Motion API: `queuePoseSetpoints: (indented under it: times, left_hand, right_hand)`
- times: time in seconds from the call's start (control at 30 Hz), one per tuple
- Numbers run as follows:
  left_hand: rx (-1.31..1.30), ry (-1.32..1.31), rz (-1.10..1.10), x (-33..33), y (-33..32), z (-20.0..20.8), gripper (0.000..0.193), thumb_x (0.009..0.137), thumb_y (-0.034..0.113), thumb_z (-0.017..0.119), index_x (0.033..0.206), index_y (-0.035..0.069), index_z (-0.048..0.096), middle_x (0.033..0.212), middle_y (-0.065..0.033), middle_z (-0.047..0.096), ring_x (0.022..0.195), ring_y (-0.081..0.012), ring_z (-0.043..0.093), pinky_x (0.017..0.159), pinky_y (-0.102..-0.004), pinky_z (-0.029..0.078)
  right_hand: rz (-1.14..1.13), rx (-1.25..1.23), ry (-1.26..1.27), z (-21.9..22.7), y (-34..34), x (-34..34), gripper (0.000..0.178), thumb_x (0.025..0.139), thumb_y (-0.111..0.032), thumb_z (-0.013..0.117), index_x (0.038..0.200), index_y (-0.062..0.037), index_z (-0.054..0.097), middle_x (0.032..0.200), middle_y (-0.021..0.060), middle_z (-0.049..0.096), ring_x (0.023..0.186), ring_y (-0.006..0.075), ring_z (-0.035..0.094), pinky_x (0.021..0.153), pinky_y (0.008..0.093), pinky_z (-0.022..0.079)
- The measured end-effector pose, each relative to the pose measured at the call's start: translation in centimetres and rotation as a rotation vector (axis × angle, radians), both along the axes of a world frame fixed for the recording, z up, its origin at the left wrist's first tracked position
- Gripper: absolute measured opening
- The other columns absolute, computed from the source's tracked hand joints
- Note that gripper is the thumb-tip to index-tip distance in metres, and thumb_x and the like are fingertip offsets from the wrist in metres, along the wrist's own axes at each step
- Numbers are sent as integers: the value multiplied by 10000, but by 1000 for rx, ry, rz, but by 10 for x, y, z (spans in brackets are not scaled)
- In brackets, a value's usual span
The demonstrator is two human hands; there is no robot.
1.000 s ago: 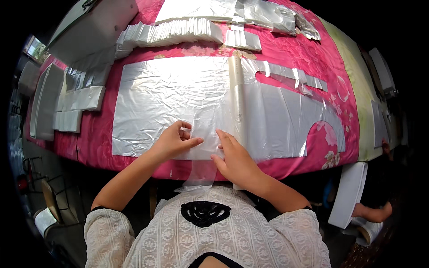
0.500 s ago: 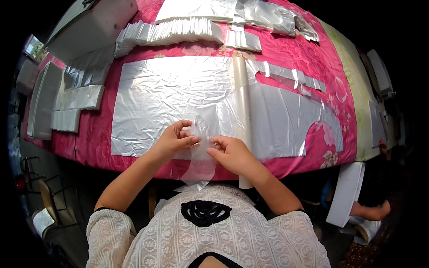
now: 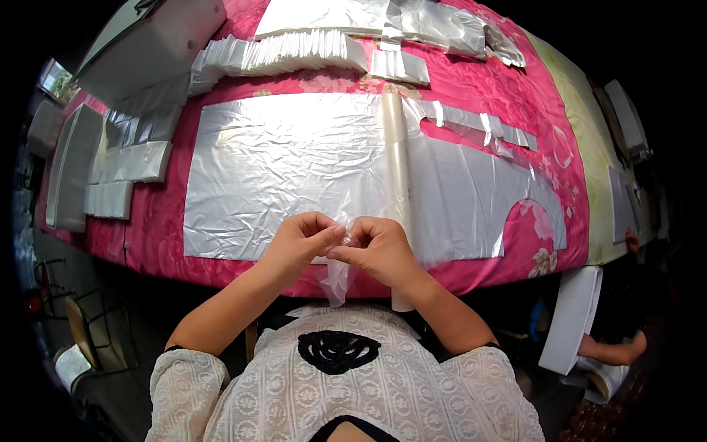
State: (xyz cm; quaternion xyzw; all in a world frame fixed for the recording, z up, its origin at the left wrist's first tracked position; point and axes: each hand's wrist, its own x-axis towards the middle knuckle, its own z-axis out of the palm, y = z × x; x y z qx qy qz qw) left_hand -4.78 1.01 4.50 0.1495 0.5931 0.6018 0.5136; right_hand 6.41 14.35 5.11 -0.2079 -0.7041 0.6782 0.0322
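Note:
My left hand [image 3: 305, 239] and my right hand [image 3: 375, 250] meet over the table's near edge, thumbs and fingers pinched on a thin clear plastic film [image 3: 339, 280]. The film is gathered between the fingertips, one end hanging below and some rising above. Just beyond lies a stack of flat, crinkled silvery-white plastic sheets [image 3: 272, 169]. A long pale tube [image 3: 396, 155] lies across it, its near end jutting past the table edge beside my right wrist. To the right of the tube the plastic continues as handle-like strips with a rounded cut-out [image 3: 471, 191].
Pink flowered cloth [image 3: 508, 96] covers the table. At the back stand a long row of folded white packets [image 3: 287, 55] and a smaller bundle [image 3: 400, 68]. More packets [image 3: 136, 160] and a white box [image 3: 70, 173] are at left. Another person's arm [image 3: 615, 348] shows at lower right.
My hands have drawn together, the left moving right and slightly down. The film, spread between them before, is now bunched at the fingertips.

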Motion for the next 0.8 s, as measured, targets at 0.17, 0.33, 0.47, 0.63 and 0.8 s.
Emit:
queuePoseSetpoints:
  times: [0.17, 0.33, 0.47, 0.63, 0.8]
  left_hand:
    - [9, -188, 171, -17, -9, -5, 155, 879, 190, 583, 890, 40, 548, 840, -74, 617, 831, -153, 600, 740, -294, 489]
    - [-25, -202, 128, -57, -31, -22, 120, 873, 139, 565, 888, 23, 537, 813, -86, 612, 807, -172, 604, 720, -294, 492]
    - [-107, -156, 117, -72, -35, -24, 88, 853, 111, 577, 868, 29, 548, 818, -87, 616, 766, -168, 612, 697, -281, 501]
    - [-203, -63, 82, -85, -35, -22, 57, 840, 91, 572, 841, 46, 537, 818, -75, 615, 762, -147, 617, 684, -275, 507]
    - [-253, 11, -13, -95, -24, -15, 54, 832, 90, 557, 813, 61, 515, 814, -74, 613, 727, -135, 610, 661, -261, 494]
  right_hand:
    - [-1, -498, 127, -3, 72, 40, 244, 723, -117, 765, 689, -105, 524, 637, -63, 514, 546, 11, 435, 491, 159, 339]
    - [-311, -239, 18, -22, 225, 153, 280, 719, -203, 771, 724, -111, 506, 686, -52, 521, 602, 54, 472, 547, 189, 382]
    - [-861, 18, -161, -19, 330, 274, 201, 778, -183, 713, 881, -106, 559, 684, -46, 534, 570, 55, 468, 504, 209, 381]
    - [-1081, 1080, 43, 3, 290, 257, 144, 864, -174, 603, 894, -36, 575, 712, -18, 562, 604, 48, 473, 540, 199, 393]
    - [-196, 539, -388, 12, 58, 132, 384, 764, -387, 684, 749, -7, 638, 635, 118, 621, 556, 172, 602, 535, 285, 461]
